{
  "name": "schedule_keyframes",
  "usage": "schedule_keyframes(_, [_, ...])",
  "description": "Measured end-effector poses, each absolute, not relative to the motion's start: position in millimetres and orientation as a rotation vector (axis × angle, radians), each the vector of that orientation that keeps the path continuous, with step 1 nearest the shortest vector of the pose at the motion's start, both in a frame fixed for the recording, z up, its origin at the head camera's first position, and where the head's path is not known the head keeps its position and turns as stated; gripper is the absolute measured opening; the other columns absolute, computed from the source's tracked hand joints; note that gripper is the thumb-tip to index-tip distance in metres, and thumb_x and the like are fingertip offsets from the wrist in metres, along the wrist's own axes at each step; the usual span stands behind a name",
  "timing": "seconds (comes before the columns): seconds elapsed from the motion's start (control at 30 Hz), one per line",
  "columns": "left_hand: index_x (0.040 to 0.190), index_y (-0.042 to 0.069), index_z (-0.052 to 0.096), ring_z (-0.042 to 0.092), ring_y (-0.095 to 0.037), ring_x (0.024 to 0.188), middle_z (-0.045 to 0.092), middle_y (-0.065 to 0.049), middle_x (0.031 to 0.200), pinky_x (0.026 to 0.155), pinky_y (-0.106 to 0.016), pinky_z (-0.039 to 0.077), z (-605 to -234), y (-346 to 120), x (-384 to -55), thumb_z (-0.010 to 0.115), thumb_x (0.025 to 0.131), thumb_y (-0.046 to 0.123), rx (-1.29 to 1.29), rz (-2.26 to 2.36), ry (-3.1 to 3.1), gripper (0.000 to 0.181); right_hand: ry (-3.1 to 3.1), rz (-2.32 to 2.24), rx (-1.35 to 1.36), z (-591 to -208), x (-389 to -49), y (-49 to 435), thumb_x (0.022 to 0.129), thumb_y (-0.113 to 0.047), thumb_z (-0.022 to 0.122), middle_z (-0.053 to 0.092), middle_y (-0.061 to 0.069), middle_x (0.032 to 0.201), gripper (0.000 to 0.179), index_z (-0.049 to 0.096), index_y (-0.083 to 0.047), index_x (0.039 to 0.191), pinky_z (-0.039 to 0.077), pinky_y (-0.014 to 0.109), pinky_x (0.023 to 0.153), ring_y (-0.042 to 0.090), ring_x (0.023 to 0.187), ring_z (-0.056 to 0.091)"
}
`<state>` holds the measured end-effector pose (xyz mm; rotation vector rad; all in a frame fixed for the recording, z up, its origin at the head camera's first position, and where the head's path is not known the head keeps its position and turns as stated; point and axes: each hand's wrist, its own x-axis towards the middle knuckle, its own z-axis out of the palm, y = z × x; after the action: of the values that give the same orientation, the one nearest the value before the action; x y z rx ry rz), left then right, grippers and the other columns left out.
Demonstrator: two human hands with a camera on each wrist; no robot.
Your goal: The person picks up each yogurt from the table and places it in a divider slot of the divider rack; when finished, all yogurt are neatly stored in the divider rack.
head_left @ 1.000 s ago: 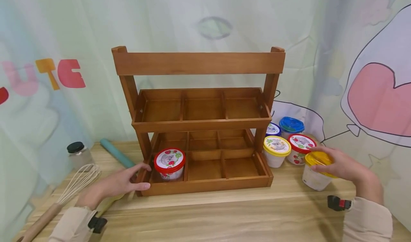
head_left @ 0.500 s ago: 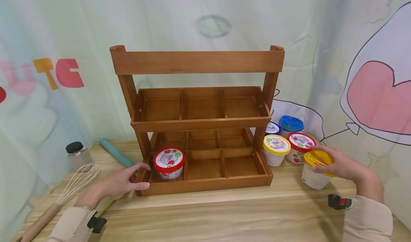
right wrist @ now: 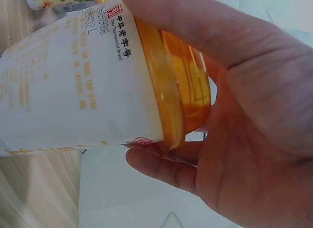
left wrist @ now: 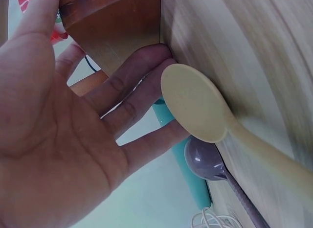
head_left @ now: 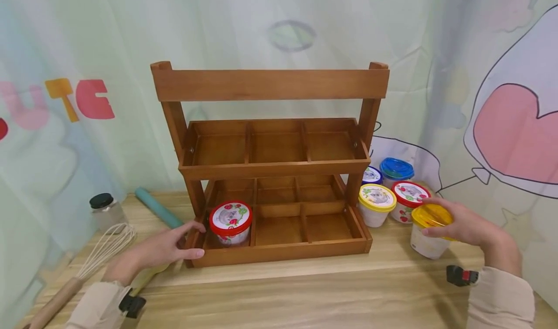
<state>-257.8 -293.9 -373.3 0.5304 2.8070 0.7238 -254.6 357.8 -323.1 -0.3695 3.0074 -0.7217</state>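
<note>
At the far right in the head view, my right hand (head_left: 468, 225) grips a white tub (head_left: 429, 244) with a clear yellow lid, thumb and fingers around the lid. The right wrist view shows the tub (right wrist: 73, 91) tilted by that camera's angle, with printing on its side. A two-tier brown wooden rack (head_left: 279, 254) with compartments stands in the middle. My left hand (head_left: 167, 246) is at its lower left corner, fingers spread and loosely extended; whether they press on the wood I cannot tell. A red-lidded tub (head_left: 230, 222) sits in the rack's front left compartment.
Beside the rack's right end stand a yellow-lidded tub (head_left: 376, 208), a red-lidded tub (head_left: 409, 198) and blue-lidded tubs (head_left: 395, 168). On the left lie a whisk (head_left: 109, 246), a teal cylinder (head_left: 159, 208), a beige spoon (left wrist: 193, 103), a dark spoon (left wrist: 205, 159) and a black-capped jar (head_left: 106, 212).
Both hands and the tubs keep their places; the head view has only shifted slightly.
</note>
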Motion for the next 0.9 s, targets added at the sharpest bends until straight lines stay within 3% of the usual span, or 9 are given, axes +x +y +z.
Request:
schedule_keyframes(0.17, [0.137,0.018,0.048,0.055,-0.025,0.086,0.062,-0.008,0.105,0.073,-0.047,0.045,-375,-295,-256,0.071,0.091,0.047,0.528,0.71,2.809,0.059,3.064,-0.644,-0.402,-325,-258,350,0.082,-0.036,0.082,0.055,0.033,0.124,0.077,0.046,-0.003,0.142,0.048,0.06,0.08,0.04,0.1,0.054])
schedule_keyframes(0.33, [0.137,0.018,0.048,0.054,-0.025,0.085,0.061,-0.006,0.1,0.071,-0.045,0.044,-376,-294,-256,0.071,0.091,0.047,0.514,0.727,2.803,0.059,3.076,-0.615,-0.42,-320,-261,336,0.081,-0.039,0.082,0.056,0.031,0.122,0.077,0.048,-0.004,0.141,0.048,0.058,0.079,0.038,0.097,0.055])
schedule_keyframes(0.67, [0.136,0.018,0.048,0.055,-0.026,0.086,0.061,-0.008,0.104,0.072,-0.047,0.045,-375,-293,-256,0.071,0.091,0.048,0.52,0.735,2.802,0.059,3.145,-0.63,-0.545,-303,-259,289,0.078,-0.039,0.085,0.041,0.034,0.137,0.075,0.053,-0.009,0.139,0.05,0.062,0.081,0.048,0.109,0.05])
schedule_keyframes(0.9, [0.136,0.017,0.048,0.053,-0.023,0.08,0.057,-0.004,0.088,0.069,-0.043,0.043,-376,-292,-255,0.07,0.091,0.047,0.546,0.756,2.809,0.058,3.179,-0.616,-0.556,-285,-248,250,0.08,-0.039,0.083,0.043,0.03,0.138,0.074,0.052,-0.014,0.143,0.051,0.06,0.081,0.044,0.111,0.052])
